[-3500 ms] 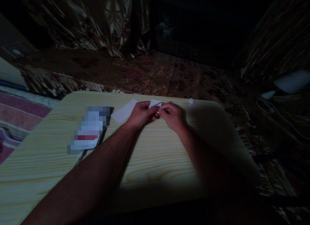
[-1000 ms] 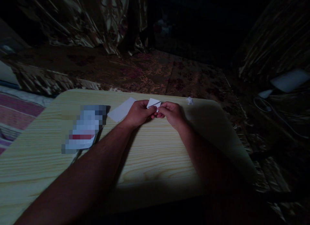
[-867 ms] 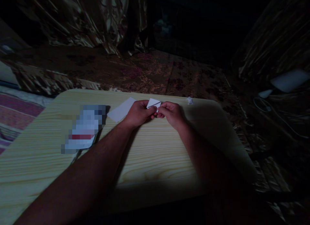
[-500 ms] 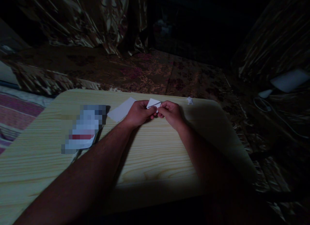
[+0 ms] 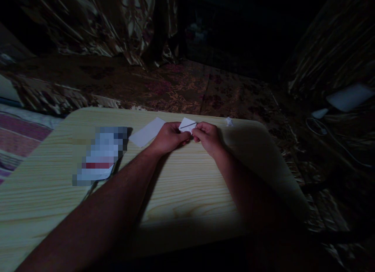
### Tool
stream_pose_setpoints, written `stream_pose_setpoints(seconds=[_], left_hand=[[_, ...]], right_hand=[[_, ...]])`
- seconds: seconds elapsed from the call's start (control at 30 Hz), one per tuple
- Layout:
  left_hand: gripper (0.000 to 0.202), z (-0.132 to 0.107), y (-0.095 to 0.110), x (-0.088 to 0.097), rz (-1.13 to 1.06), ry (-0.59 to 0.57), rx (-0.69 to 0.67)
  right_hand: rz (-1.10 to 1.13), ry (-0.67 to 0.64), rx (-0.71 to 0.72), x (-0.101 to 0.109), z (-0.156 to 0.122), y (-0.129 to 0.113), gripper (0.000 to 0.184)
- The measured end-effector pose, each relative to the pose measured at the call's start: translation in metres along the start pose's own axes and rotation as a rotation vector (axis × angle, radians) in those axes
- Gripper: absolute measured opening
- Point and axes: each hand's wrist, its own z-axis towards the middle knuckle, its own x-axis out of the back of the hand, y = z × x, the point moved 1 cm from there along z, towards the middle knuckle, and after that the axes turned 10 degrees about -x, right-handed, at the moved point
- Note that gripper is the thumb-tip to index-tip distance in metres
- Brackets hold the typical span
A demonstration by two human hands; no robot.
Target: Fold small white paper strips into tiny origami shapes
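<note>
A small piece of folded white paper (image 5: 187, 123) with a dark diagonal line across it is pinched between my two hands near the table's far edge. My left hand (image 5: 170, 138) grips its left side, thumb on top. At its lower right, my right hand (image 5: 206, 134) pinches the edge between thumb and fingers. Just left of my left hand, a flat white paper sheet (image 5: 148, 132) lies on the table, partly covered by that hand. A small white folded paper star (image 5: 229, 121) rests to the right, apart from both hands.
The pale wooden table (image 5: 187, 186) has rounded corners. On its left lies a blurred-out flat object (image 5: 101, 155) with a red band. Beyond the far edge is a patterned cloth-covered surface (image 5: 175, 84). A white lamp-like object (image 5: 350, 97) with a cord stands at the right.
The folded paper has tilted and shifted slightly up and right, its dark line now lying lower across it. Both hands keep their hold with small finger movements.
</note>
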Motion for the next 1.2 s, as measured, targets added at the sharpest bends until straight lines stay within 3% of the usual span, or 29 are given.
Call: stream_pose_setpoints(seconds=[0.5,0.93,1.2], left_hand=[[0.020,-0.0002,-0.0029,-0.0007,0.016,0.016,0.019],[0.025,-0.0003,-0.0009,-0.0025,0.093,0.102,-0.011],[0.020,-0.0004,0.0026,-0.0046,0.092,0.069,-0.051]], right_hand=[[-0.132,0.026,0.054,-0.0012,0.0005,0.0023,0.011],[-0.098,0.015,0.028,-0.0028,0.0006,0.0004,0.011],[-0.060,0.058,0.034,-0.0029,-0.0018,-0.0033,0.012]])
